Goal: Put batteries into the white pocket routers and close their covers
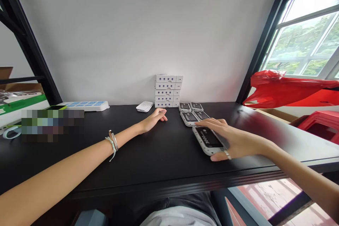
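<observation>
My right hand (225, 137) grips a white, round-cornered electronic device (202, 139) by its edges, thumb at the near side and fingers over the far side. A black battery printed with "3000" fills its open back. Just beyond it, several similar devices (188, 117) lie in two columns, batteries up. My left hand (154, 120) rests on the black table with its fingers curled in and nothing visible in them. It is nearest to a neat stack of white boxes (165, 93) against the wall. Thin white plates (144, 106), probably back covers, lie left of the stack.
A white power strip (86, 106) lies at the back left, beside a blurred-out patch and a roll of tape (12, 133). A red plastic bag (288, 88) and a red bin (321, 123) stand at the right. The black table's (159, 162) front edge is near my lap.
</observation>
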Demonstrator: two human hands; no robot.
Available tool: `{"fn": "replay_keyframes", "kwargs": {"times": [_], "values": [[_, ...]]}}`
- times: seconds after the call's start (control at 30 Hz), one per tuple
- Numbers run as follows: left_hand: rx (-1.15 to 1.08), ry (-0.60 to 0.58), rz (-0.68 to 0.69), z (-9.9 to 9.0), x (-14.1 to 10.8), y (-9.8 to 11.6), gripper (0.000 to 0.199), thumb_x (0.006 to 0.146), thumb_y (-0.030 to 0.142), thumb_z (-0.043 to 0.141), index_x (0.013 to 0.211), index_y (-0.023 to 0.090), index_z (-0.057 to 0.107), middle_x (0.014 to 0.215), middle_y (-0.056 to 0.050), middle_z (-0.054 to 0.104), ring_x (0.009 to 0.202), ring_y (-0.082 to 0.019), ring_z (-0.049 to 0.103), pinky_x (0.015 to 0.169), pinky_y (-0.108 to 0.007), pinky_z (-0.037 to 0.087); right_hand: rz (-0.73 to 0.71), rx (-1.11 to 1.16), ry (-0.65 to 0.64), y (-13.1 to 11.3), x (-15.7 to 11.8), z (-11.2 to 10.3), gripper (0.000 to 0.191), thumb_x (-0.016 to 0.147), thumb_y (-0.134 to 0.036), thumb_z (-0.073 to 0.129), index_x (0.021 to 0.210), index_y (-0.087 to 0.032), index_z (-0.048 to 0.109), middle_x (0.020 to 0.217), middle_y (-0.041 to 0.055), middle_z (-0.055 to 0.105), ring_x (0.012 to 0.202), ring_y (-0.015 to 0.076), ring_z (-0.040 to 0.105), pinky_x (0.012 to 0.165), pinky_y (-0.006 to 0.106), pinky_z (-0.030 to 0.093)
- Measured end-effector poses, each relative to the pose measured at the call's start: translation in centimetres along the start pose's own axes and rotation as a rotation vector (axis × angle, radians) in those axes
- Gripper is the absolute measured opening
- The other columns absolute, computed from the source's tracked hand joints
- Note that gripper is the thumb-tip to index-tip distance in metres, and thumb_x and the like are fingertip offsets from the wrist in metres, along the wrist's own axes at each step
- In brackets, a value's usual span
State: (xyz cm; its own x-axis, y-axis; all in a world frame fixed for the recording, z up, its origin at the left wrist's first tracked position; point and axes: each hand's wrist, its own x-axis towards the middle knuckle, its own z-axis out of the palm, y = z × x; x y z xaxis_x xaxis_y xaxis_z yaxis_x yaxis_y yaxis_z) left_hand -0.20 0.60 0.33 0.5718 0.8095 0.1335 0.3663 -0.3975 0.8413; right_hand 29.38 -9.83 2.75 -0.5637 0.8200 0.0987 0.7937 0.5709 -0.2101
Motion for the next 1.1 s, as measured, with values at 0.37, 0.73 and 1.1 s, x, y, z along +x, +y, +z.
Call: {"fn": "replay_keyframes", "kwargs": {"times": [0.37,0.73,1.1], "values": [[0.0,0.009,-0.027,0.0,-0.2,0.6,0.057,0.09,0.063,0.023,0.124,0.018,0.037,0.115,-0.01,0.061,0.113,-0.023,0.048,0.1,-0.039,0.029,0.033,0.091,-0.014,3.3,-1.8,0.9,0.085,0.073,-0.06,0.063,0.146,-0.037,0.026,0.155,0.0025,0.02,0.142,0.0367,0.009,0.111,0.059,0.015],[-0.016,0.004,-0.019,-0.1,-0.1,0.3,0.056,0.091,0.063,0.023,0.123,0.02,0.038,0.113,-0.009,0.061,0.112,-0.023,0.047,0.1,-0.039,0.028,0.145,0.034,-0.146,5.5,9.6,-3.3,0.088,0.058,-0.061,0.072,0.135,-0.028,0.046,0.136,0.0079,0.05,0.126,0.0369,0.042,0.103,0.047,0.036],[-0.007,0.011,-0.016,0.1,0.0,0.4,0.053,0.092,0.06,0.024,0.122,0.019,0.039,0.113,-0.01,0.06,0.113,-0.023,0.047,0.101,-0.039,0.028,0.13,0.089,-0.187,6.3,10.5,-1.9,0.107,0.052,-0.061,0.076,0.144,-0.027,0.032,0.137,0.0109,0.045,0.129,0.0342,0.038,0.106,0.045,0.033]]}}
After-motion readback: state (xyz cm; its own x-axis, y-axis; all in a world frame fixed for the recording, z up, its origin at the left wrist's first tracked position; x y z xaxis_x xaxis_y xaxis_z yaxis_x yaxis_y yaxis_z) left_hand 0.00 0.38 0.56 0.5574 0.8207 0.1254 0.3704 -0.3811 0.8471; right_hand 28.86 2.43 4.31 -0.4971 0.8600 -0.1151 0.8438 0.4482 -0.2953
